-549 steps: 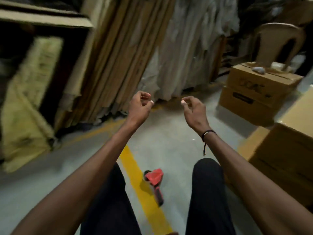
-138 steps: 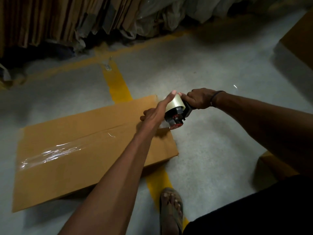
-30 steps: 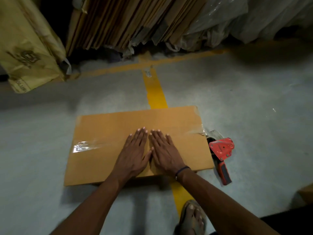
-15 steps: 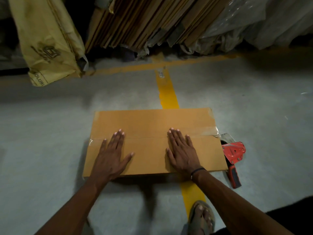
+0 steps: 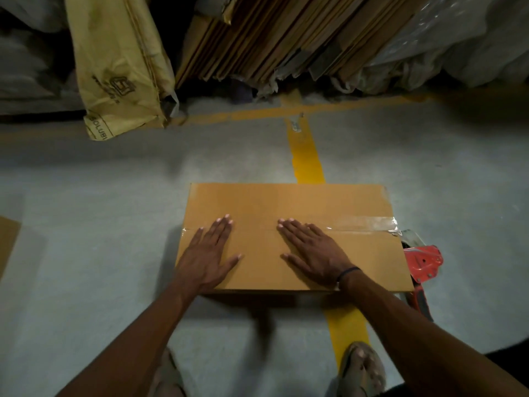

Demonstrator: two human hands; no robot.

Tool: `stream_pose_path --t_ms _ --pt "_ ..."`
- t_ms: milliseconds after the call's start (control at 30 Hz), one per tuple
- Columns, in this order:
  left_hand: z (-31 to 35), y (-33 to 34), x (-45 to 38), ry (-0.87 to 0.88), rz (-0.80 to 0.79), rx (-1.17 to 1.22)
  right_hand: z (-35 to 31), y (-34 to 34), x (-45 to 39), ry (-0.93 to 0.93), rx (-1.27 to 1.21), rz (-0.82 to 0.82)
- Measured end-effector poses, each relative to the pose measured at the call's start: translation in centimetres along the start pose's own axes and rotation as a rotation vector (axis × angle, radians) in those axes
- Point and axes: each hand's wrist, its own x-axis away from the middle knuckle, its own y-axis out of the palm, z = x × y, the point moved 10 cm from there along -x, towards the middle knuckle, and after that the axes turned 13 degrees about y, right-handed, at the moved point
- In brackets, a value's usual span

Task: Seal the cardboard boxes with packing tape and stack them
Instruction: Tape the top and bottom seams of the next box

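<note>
A brown cardboard box [image 5: 286, 202] lies on the grey floor, its flaps closed. A strip of clear packing tape [image 5: 363, 224] runs along the centre seam. My left hand [image 5: 207, 253] lies flat on the box's left part, fingers straight, fingertips on the seam. My right hand [image 5: 312, 250] presses flat on the middle of the box, fingers pointing at the seam. A red tape dispenser [image 5: 422, 266] lies on the floor against the box's right side, partly hidden by the box and my right forearm.
Flattened cardboard sheets [image 5: 274, 38] lean against the back. A yellow printed sack [image 5: 117, 67] hangs at the back left, with plastic-wrapped bundles [image 5: 463, 38] at the back right. A yellow floor line [image 5: 306, 156] runs under the box. Another cardboard piece [image 5: 7, 239] shows at the left edge. My sandalled feet are below.
Both hands slid apart from the middle of the seam, then the right hand drew back toward the centre. They stay flat on the box. The dispenser has not moved.
</note>
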Motion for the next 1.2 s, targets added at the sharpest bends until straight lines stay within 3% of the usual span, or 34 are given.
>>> stream_pose_path --t_ms 300,600,733,900,1200 --pt "-1.6 0.1 1.6 -0.043 0.032 0.044 11.7 -0.4 6.6 0.263 0.006 -0.036" --pt "-0.7 0.1 1.2 -0.134 0.054 0.026 18.7 -0.6 11.1 0.785 -0.220 0.091" --pt "0.7 0.3 1.2 -0.304 0.101 0.081 18.9 -0.5 10.7 0.811 -0.391 0.099" --pt "6.1 0.5 1.8 -0.543 0.149 0.153 21.2 -0.5 11.6 1.001 -0.729 0.143" --pt "17.9 1.9 5.8 -0.932 0.044 0.508 20.9 -0.4 11.1 1.094 -0.724 0.007"
